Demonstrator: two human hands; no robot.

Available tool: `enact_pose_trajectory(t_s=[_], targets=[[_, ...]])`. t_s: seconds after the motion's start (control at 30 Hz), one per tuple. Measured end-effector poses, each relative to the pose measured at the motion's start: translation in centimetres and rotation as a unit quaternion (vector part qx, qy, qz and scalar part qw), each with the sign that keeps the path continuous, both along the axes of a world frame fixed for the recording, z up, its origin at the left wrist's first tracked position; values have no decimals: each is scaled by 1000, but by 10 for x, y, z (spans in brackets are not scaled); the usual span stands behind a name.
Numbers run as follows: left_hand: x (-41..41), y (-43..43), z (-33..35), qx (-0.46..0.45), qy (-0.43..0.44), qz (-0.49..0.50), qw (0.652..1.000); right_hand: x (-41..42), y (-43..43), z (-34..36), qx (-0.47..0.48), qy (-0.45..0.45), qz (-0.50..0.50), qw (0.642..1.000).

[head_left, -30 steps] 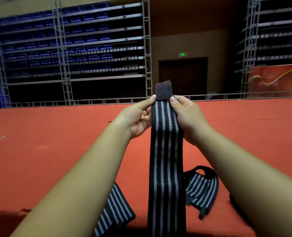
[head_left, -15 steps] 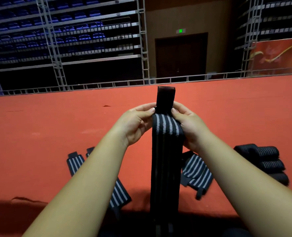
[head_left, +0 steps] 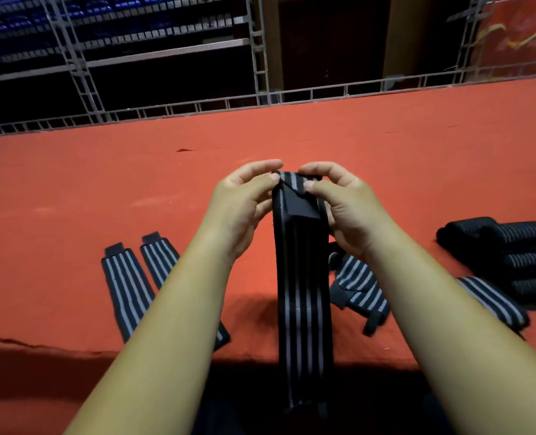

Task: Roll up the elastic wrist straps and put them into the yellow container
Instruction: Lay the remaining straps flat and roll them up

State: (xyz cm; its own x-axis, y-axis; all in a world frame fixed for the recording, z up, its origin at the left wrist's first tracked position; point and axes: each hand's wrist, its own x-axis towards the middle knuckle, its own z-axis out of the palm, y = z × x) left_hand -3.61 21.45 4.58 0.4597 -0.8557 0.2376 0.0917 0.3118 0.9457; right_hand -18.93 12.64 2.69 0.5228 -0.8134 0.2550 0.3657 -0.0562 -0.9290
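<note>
A long black strap with grey stripes (head_left: 303,293) hangs down in front of me, above the red carpet. My left hand (head_left: 244,202) pinches its top left edge and my right hand (head_left: 342,205) pinches the top right edge. The plain black end tab is folded down over the striped face between my thumbs. Two flat straps (head_left: 128,287) lie side by side at the left. A crumpled strap (head_left: 357,287) lies under my right forearm, and another flat one (head_left: 492,299) lies at the right. No yellow container is in view.
Several rolled-up straps (head_left: 511,255) are stacked at the right on the red carpet (head_left: 72,189). The carpet's front edge runs just below my forearms, with dark shadow beneath. A metal railing (head_left: 323,89) and bleacher scaffolding stand at the far side.
The black end tab, which stood upright above my fingers, is now folded down over the strap. My hands have come lower and the view has tilted down, showing more straps at the left and right.
</note>
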Motion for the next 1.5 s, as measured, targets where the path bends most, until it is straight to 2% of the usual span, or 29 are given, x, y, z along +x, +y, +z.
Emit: enact_pose_trajectory(t_s=[0.1,0.23,0.47,0.67,0.8,0.93,1.1,1.17,1.23,1.37,1.5], targets=[[0,-6,-19,19,13,-7,1000,4,-10,-17,-29,-1,-12,1000],[0,-12,-46,48,-50,-22,997,10,-20,-39,-26,-24,-30,999],[6,-35,-82,41,-63,22,997,17,-30,-77,-12,-26,-36,999],[15,-53,-91,33,-3,43,999,18,-41,-94,-67,163,13,984],[22,-56,-99,56,-7,14,998,20,-43,-99,-79,185,-19,979],[29,-53,-110,119,-71,-26,990,18,-49,-105,-65,193,-64,977],[22,-58,-119,100,-60,12,993,17,-46,-109,-56,217,-67,972],[20,-62,-123,89,-61,41,993,19,-46,-111,-37,262,-73,962],[20,-65,-129,85,-68,70,992,21,-47,-112,23,275,-40,960],[22,-67,-139,75,-73,74,992,14,-44,-103,183,159,101,965],[25,-64,-143,68,-70,50,994,3,-51,-100,246,104,134,954]])
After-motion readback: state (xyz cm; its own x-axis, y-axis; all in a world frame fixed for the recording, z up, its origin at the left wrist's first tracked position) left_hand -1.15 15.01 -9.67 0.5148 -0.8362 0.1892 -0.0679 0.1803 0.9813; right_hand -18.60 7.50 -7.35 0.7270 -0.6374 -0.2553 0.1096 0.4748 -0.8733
